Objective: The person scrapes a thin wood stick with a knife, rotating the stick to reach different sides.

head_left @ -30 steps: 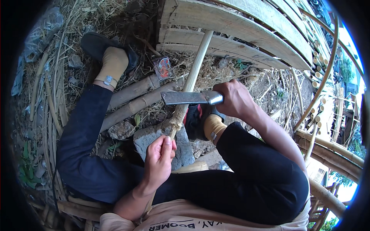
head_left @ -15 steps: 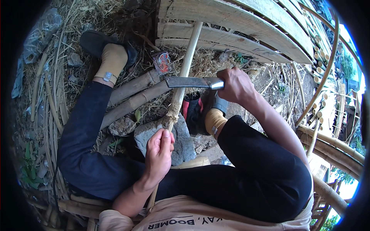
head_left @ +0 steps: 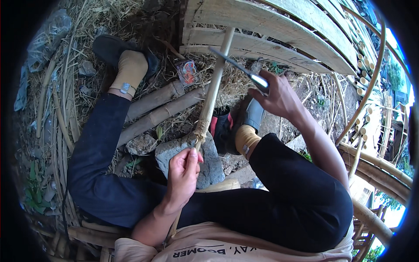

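My left hand (head_left: pixel 183 174) grips a long thin bamboo stick (head_left: pixel 214 87) that runs from my lap up toward the wooden planks. The stick's frayed, splintered part (head_left: pixel 200 130) rests on a grey stone (head_left: pixel 205 159) between my legs, just above my fingers. My right hand (head_left: pixel 279 98) holds a big knife (head_left: pixel 235 66) by its metal-capped handle. The blade is raised and tilted, its tip crossing the stick's upper part.
Two thick bamboo poles (head_left: pixel 161 109) lie across under my left leg. Curved wooden planks (head_left: pixel 270 30) stand ahead. A smaller stone (head_left: pixel 140 144) sits left of the grey one. Dry straw and bamboo strips (head_left: pixel 61 118) cover the ground; bent bamboo rails (head_left: pixel 375 161) are at right.
My right hand has lifted the knife up and away from the stick, turning the blade from flat to tilted. My left hand kept its grip on the stick.
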Demonstrator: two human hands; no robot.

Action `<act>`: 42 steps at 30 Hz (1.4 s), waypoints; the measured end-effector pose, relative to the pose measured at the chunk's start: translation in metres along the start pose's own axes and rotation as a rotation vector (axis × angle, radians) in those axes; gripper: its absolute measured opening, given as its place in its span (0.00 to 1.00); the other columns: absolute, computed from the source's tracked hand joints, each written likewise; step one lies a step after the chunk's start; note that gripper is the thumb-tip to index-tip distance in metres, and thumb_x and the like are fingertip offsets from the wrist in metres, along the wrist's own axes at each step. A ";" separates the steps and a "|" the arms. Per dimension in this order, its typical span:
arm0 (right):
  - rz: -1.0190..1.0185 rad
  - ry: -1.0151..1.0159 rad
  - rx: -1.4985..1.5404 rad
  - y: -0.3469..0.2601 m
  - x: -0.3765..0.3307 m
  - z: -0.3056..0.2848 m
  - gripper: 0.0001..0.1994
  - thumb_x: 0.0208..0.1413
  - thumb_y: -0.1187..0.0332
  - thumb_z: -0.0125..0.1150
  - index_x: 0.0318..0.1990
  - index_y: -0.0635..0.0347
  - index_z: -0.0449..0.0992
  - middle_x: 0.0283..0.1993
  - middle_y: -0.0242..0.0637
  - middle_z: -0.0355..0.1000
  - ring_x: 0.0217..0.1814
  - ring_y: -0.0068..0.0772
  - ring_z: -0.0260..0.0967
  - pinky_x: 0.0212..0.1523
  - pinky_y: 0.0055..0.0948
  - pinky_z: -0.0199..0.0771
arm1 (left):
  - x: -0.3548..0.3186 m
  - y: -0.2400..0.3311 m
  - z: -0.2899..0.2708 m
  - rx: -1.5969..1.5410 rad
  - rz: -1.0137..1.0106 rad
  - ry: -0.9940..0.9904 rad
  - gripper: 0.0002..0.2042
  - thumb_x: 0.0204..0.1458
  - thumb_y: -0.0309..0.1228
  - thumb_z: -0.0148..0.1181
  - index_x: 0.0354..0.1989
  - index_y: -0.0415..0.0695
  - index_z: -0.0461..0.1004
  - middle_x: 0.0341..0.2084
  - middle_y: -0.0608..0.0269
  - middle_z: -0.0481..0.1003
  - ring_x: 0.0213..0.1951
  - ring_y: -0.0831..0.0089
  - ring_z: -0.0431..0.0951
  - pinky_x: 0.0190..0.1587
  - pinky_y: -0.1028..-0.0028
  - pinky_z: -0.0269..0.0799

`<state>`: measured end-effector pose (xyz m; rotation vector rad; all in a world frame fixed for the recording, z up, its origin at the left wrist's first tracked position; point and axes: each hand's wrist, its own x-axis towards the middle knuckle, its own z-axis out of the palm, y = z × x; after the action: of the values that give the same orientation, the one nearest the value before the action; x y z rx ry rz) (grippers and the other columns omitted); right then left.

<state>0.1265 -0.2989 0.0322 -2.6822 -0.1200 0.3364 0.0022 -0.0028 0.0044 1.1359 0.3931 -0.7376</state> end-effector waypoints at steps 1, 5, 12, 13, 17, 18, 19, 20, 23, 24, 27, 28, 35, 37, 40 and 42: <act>-0.053 -0.010 0.019 -0.007 -0.002 0.000 0.15 0.54 0.61 0.67 0.37 0.65 0.74 0.22 0.48 0.72 0.25 0.50 0.76 0.32 0.45 0.73 | 0.000 0.005 -0.001 0.012 -0.014 0.029 0.15 0.72 0.38 0.44 0.33 0.43 0.67 0.15 0.83 0.53 0.15 0.92 0.48 0.17 0.82 0.41; -0.083 -0.153 -0.108 -0.034 -0.008 0.002 0.12 0.50 0.62 0.67 0.31 0.62 0.75 0.20 0.45 0.72 0.23 0.49 0.75 0.30 0.44 0.74 | -0.001 0.013 -0.007 -0.017 -0.057 0.066 0.15 0.72 0.39 0.44 0.34 0.44 0.68 0.15 0.83 0.52 0.15 0.92 0.47 0.17 0.83 0.40; -0.049 -0.105 -0.183 -0.020 -0.010 0.029 0.07 0.40 0.67 0.65 0.28 0.59 0.80 0.24 0.50 0.75 0.29 0.56 0.76 0.34 0.48 0.76 | -0.002 -0.006 -0.005 0.046 0.032 0.054 0.15 0.72 0.38 0.44 0.33 0.45 0.67 0.15 0.82 0.54 0.15 0.92 0.48 0.17 0.83 0.42; -0.050 -0.106 -0.211 -0.019 -0.009 0.029 0.08 0.40 0.67 0.65 0.29 0.59 0.81 0.24 0.50 0.75 0.29 0.56 0.76 0.34 0.48 0.76 | -0.002 -0.004 -0.005 0.038 0.023 0.049 0.14 0.72 0.38 0.44 0.33 0.46 0.67 0.15 0.82 0.54 0.15 0.92 0.49 0.17 0.83 0.42; -0.113 -0.044 -0.235 -0.011 -0.002 0.030 0.09 0.41 0.66 0.66 0.30 0.58 0.82 0.24 0.50 0.76 0.29 0.57 0.76 0.34 0.48 0.76 | -0.003 0.001 -0.002 0.034 -0.011 0.075 0.17 0.72 0.37 0.44 0.29 0.44 0.67 0.16 0.80 0.56 0.18 0.90 0.52 0.20 0.82 0.45; -0.107 -0.032 -0.233 -0.009 0.000 0.030 0.09 0.41 0.66 0.66 0.30 0.57 0.82 0.24 0.50 0.76 0.29 0.57 0.76 0.34 0.48 0.76 | -0.003 0.001 -0.002 0.026 -0.012 0.068 0.17 0.72 0.37 0.44 0.29 0.44 0.67 0.16 0.80 0.56 0.18 0.90 0.52 0.20 0.82 0.45; -0.102 -0.021 -0.227 -0.007 0.001 0.032 0.09 0.41 0.66 0.66 0.31 0.57 0.82 0.24 0.50 0.76 0.29 0.57 0.76 0.34 0.48 0.76 | -0.004 0.002 -0.003 0.020 -0.014 0.065 0.17 0.72 0.37 0.44 0.29 0.44 0.67 0.16 0.80 0.55 0.18 0.90 0.51 0.20 0.82 0.45; -0.096 -0.010 -0.221 -0.006 0.002 0.033 0.09 0.41 0.66 0.66 0.31 0.57 0.82 0.24 0.51 0.76 0.30 0.57 0.76 0.34 0.48 0.76 | -0.004 0.003 -0.003 0.026 -0.017 0.063 0.17 0.72 0.37 0.44 0.29 0.44 0.67 0.16 0.80 0.55 0.18 0.90 0.52 0.20 0.82 0.45; -0.066 -0.013 -0.320 -0.008 0.005 0.030 0.09 0.39 0.68 0.66 0.32 0.57 0.83 0.25 0.48 0.78 0.29 0.51 0.79 0.36 0.45 0.81 | -0.005 0.005 -0.004 0.027 -0.032 0.059 0.17 0.72 0.37 0.44 0.29 0.44 0.67 0.17 0.80 0.56 0.18 0.90 0.52 0.20 0.82 0.46; -0.048 -0.011 -0.343 -0.008 0.007 0.027 0.09 0.40 0.68 0.65 0.31 0.57 0.83 0.25 0.48 0.78 0.29 0.51 0.79 0.36 0.45 0.81 | -0.005 0.005 -0.005 0.021 -0.042 0.061 0.17 0.72 0.37 0.44 0.29 0.44 0.67 0.17 0.80 0.56 0.18 0.90 0.52 0.20 0.82 0.46; 0.095 0.094 -0.334 0.031 0.019 0.012 0.08 0.44 0.70 0.61 0.32 0.60 0.83 0.25 0.50 0.77 0.29 0.54 0.79 0.37 0.47 0.81 | -0.005 -0.002 -0.003 0.017 -0.027 0.030 0.16 0.72 0.38 0.44 0.30 0.46 0.66 0.16 0.81 0.55 0.17 0.91 0.50 0.18 0.83 0.44; 0.041 0.081 -0.341 0.035 0.018 0.004 0.08 0.44 0.70 0.60 0.31 0.60 0.82 0.25 0.51 0.77 0.29 0.55 0.79 0.37 0.47 0.80 | -0.004 -0.005 -0.001 0.019 -0.020 0.020 0.15 0.73 0.38 0.43 0.31 0.47 0.65 0.16 0.82 0.54 0.16 0.91 0.48 0.17 0.83 0.43; -0.025 -0.076 -0.202 0.011 -0.005 0.023 0.08 0.43 0.68 0.62 0.30 0.61 0.82 0.24 0.52 0.76 0.29 0.56 0.78 0.37 0.49 0.80 | 0.001 0.004 0.002 -0.001 -0.049 0.012 0.15 0.72 0.39 0.45 0.32 0.46 0.66 0.16 0.83 0.53 0.16 0.92 0.48 0.17 0.83 0.41; -0.079 -0.180 -0.179 -0.011 -0.009 0.030 0.09 0.43 0.67 0.64 0.31 0.61 0.81 0.25 0.51 0.77 0.30 0.55 0.79 0.37 0.47 0.81 | 0.001 0.002 0.000 0.046 -0.020 0.036 0.15 0.72 0.39 0.45 0.32 0.46 0.66 0.16 0.83 0.53 0.16 0.92 0.48 0.17 0.83 0.41; -0.094 -0.191 -0.114 -0.021 -0.014 0.038 0.07 0.41 0.68 0.64 0.30 0.59 0.80 0.26 0.49 0.77 0.31 0.55 0.77 0.37 0.48 0.78 | 0.000 -0.004 -0.001 0.180 0.062 0.086 0.16 0.72 0.38 0.44 0.31 0.44 0.67 0.16 0.81 0.55 0.17 0.91 0.50 0.19 0.82 0.44; -0.081 -0.180 -0.182 -0.022 -0.015 0.033 0.08 0.40 0.67 0.65 0.30 0.58 0.81 0.26 0.49 0.77 0.32 0.55 0.77 0.37 0.47 0.78 | 0.000 -0.005 0.000 0.286 0.106 0.115 0.17 0.72 0.36 0.45 0.30 0.42 0.67 0.17 0.77 0.58 0.19 0.88 0.54 0.22 0.80 0.50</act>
<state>0.1030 -0.2675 0.0159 -2.8110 -0.3268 0.5659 -0.0015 -0.0034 0.0010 1.4620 0.3277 -0.6506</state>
